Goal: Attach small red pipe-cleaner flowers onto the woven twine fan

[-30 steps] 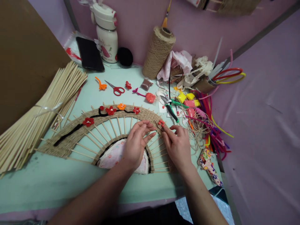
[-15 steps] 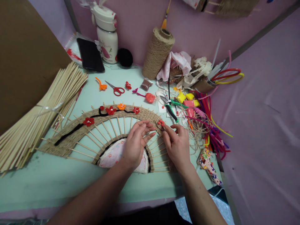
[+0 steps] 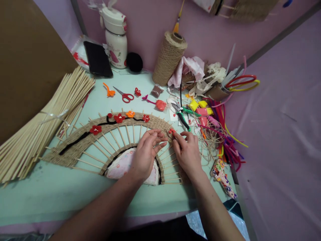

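Between the thumb and index finger of my right hand [image 3: 188, 150] is a small orange-red piece [image 3: 172, 131]; its kind is too small to make out. My left hand [image 3: 146, 152] hovers just beside it, fingers curled but apart, with nothing visible in them. Both hands are over the right side of a woven twine fan [image 3: 75, 140] with thin wooden ribs. Red flowers [image 3: 95, 130] and an orange flower [image 3: 130, 114] sit along a black branch on its band. A pink-white patterned half-circle [image 3: 120, 164] fills the fan's centre, partly covered by my left hand.
A bundle of wooden sticks [image 3: 45, 124] lies at left. Behind the fan are red-handled scissors [image 3: 124, 95], green-black pliers [image 3: 182, 117], a twine spool [image 3: 169, 58], a bottle [image 3: 115, 43] and a phone [image 3: 98, 59]. Colourful pipe cleaners [image 3: 229, 144] and clay-like packets [image 3: 194, 105] crowd the right.
My right fingers have closed in a little around the orange-red piece, covering more of it. My left hand is nearly still. The whole view has shifted very slightly.
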### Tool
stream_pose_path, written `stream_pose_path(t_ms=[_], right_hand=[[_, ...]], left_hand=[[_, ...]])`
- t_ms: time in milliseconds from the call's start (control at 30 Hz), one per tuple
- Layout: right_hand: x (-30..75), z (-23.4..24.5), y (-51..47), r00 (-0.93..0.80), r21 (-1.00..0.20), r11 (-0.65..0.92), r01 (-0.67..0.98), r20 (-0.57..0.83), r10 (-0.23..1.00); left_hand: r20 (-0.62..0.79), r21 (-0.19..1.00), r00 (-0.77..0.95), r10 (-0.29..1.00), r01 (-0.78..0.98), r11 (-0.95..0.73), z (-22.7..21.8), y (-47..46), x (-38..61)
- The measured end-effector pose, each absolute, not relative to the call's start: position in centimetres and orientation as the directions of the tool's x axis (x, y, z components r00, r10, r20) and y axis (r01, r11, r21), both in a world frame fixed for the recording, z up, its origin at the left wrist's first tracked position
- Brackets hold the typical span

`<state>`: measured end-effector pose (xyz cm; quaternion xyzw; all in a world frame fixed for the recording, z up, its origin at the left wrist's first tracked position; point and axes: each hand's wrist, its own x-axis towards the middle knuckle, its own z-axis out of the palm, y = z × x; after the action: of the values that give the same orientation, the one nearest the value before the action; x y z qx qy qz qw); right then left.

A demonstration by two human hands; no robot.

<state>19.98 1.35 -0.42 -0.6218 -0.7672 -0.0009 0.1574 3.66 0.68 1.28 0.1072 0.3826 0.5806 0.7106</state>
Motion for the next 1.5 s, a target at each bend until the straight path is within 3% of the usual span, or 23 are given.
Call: stream_pose_path(t_ms=[467, 567, 700, 767, 867, 967, 1033, 1100, 1300, 1500], right_hand=[[21.8, 4.9, 4.8, -0.167, -0.257, 0.314, 0.914, 0.467, 0.868], [22.4, 5.7, 8.4, -0.220, -0.238, 0.346, 0.907, 0.432, 0.875], [22.1, 4.8, 13.0, -0.268, -0.163, 0.309, 0.937, 0.236, 0.934], [21.6, 4.1, 14.7, -0.277, -0.164, 0.297, 0.941, 0.138, 0.951], [20.7, 3.2, 16.6, -0.257, -0.184, 0.272, 0.945, 0.101, 0.961], [19.9, 2.6, 17.7, -0.224, -0.200, 0.232, 0.952, 0.064, 0.973], [19.3, 2.1, 18.1, -0.203, -0.219, 0.204, 0.954, 0.032, 0.979], [18.6, 1.7, 18.1, -0.178, -0.246, 0.177, 0.953, 0.019, 0.984], [16.8, 0.5, 18.6, -0.160, -0.398, 0.158, 0.904, 0.029, 0.987], [17.2, 0.6, 18.7, -0.173, -0.594, 0.210, 0.776, 0.119, 0.978]], left_hand=[[-0.412, 0.616, 0.041, 0.910, -0.723, 0.312, 1.1, 0.5, 3.5], [-0.394, 0.629, 0.032, 0.919, -0.719, 0.295, 0.7, 0.6, 3.6], [-0.389, 0.673, 0.026, 0.921, -0.674, 0.304, 0.9, 0.4, 3.8], [-0.407, 0.716, 0.028, 0.913, -0.611, 0.338, 1.7, 0.3, 3.8], [-0.369, 0.844, 0.039, 0.929, -0.405, 0.352, 3.6, 0.9, 3.2], [-0.122, 0.992, 0.058, 0.991, -0.004, 0.123, 5.0, 4.3, 2.1], [0.106, 0.910, 0.052, 0.993, 0.398, -0.117, 5.2, 8.1, 1.4], [0.175, 0.629, 0.169, 0.970, 0.739, -0.242, 4.9, 12.2, 1.0], [0.078, 0.470, 0.318, 0.945, 0.824, -0.316, 3.1, 19.5, 1.2], [0.099, 0.530, 0.412, 0.906, 0.749, -0.398, 1.3, 20.8, -0.6]])
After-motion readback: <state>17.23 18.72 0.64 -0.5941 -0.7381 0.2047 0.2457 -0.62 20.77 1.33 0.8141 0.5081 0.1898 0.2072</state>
